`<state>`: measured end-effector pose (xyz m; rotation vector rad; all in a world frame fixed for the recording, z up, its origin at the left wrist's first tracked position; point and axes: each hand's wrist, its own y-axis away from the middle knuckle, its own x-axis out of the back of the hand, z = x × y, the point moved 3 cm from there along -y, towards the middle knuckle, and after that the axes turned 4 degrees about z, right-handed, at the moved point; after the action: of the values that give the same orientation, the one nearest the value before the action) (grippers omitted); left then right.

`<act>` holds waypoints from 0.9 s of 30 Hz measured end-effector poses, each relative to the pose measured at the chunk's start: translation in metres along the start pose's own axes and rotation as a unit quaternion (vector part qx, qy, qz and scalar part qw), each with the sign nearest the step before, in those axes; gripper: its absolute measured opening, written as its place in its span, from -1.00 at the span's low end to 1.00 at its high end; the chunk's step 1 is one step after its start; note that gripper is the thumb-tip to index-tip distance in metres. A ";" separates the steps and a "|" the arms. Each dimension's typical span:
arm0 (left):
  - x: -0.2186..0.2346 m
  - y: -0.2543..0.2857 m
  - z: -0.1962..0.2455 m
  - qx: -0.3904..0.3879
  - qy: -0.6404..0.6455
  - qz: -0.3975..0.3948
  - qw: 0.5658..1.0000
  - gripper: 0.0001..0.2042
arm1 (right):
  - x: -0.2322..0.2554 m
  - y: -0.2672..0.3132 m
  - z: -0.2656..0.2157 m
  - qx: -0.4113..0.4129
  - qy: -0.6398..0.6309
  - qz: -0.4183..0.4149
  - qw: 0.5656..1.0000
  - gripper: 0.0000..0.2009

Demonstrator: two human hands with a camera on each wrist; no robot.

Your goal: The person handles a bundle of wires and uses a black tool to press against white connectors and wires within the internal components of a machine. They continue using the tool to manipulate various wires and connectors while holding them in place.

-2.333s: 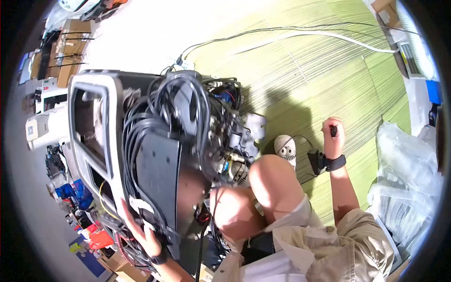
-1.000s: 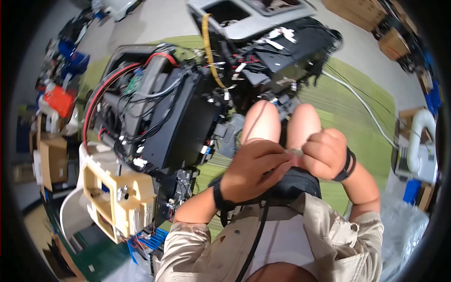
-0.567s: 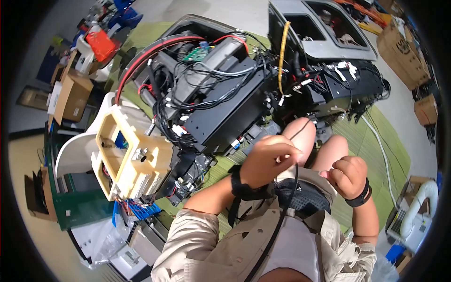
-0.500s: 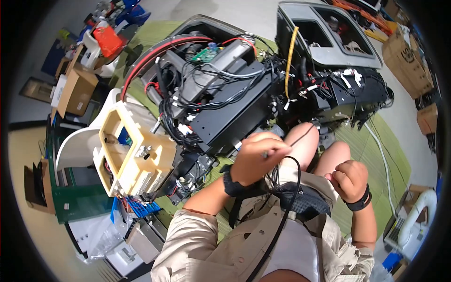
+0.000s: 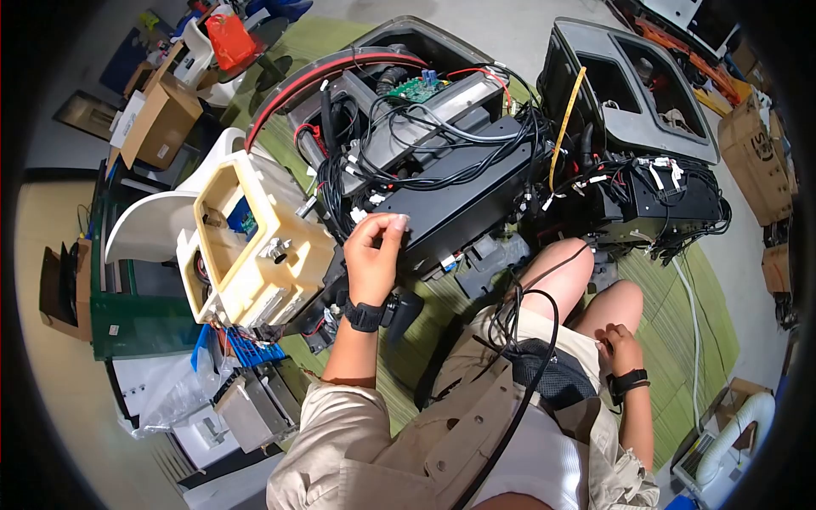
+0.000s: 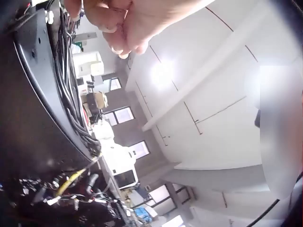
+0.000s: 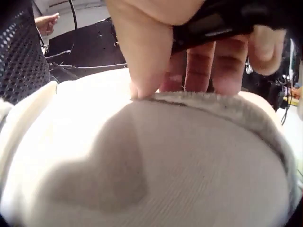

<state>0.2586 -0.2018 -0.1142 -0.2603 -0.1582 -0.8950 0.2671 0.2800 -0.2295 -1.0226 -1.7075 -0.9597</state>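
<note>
A black cord (image 5: 557,319) makes a loop over the person's lap at the bottom middle of the head view, beside a small dark mesh bag (image 5: 565,374). The right hand (image 5: 620,348) is low on the right, by the leg. In the right wrist view, its thumb and bent fingers pinch a black thing (image 7: 208,28), and its tips touch the edge of the pale cloth (image 7: 180,156). To its right, green floor (image 5: 667,327) runs out to a white cord (image 5: 698,357), so there is room on that side.

The left hand (image 5: 374,246) is up in the middle. Its fingers are bent in, with the tips close to the thumb. I cannot tell if they pinch something tiny. The big black box (image 5: 442,217) is just past it, and its long front edge slants up to the right. I cannot tell if hand and box touch. A cream case (image 5: 310,259) is near on the left, so there is little room there.

Farther up, black wires and a red hose (image 5: 340,70) curve behind the box. A grey panel (image 5: 667,146) with two big holes leans at the upper right. Cardboard boxes (image 5: 752,166) sit far off by both sides
</note>
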 end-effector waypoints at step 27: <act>-0.018 -0.016 -0.024 -0.238 -0.277 -0.003 0.931 -0.86 | 0.001 0.000 0.012 -0.027 -0.029 -0.025 0.999 -0.81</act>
<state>0.2358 -0.2046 -0.1387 -0.9681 -0.4651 -0.8374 0.2638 0.2909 -0.2322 -1.0556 -1.7702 -1.0221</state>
